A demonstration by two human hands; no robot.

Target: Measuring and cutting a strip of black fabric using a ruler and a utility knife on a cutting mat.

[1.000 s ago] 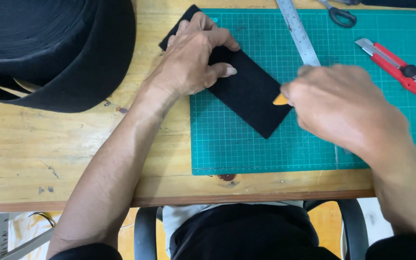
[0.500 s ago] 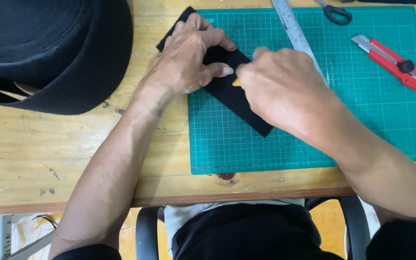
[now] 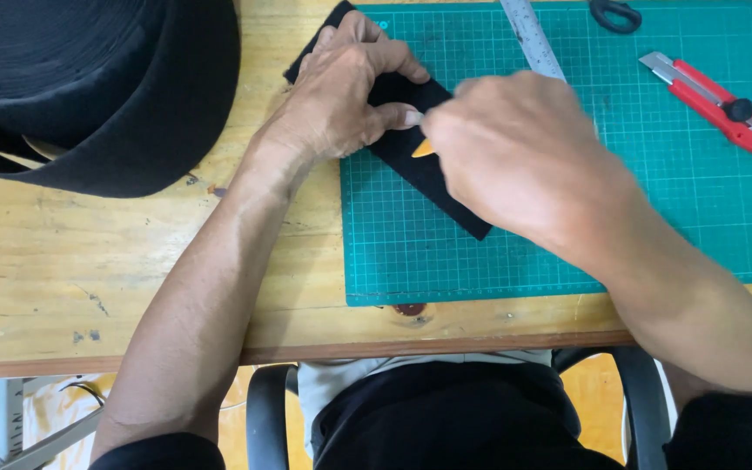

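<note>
The left hand [image 3: 341,96] presses flat on one black fabric strip [image 3: 433,178], which lies slantwise across the top-left corner of one green cutting mat [image 3: 567,261]. The right hand [image 3: 524,157] pinches a small yellow marker [image 3: 423,148], its tip touching the strip. A clean mark probably needs firm holding and a light stroke. Nearby: one red utility knife [image 3: 711,100], one steel ruler [image 3: 533,39], one black webbing roll [image 3: 89,78].

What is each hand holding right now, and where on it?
The left hand presses the black fabric strip flat at its upper end on the green cutting mat. The right hand pinches a small yellow piece; its grip hides most of it.
</note>
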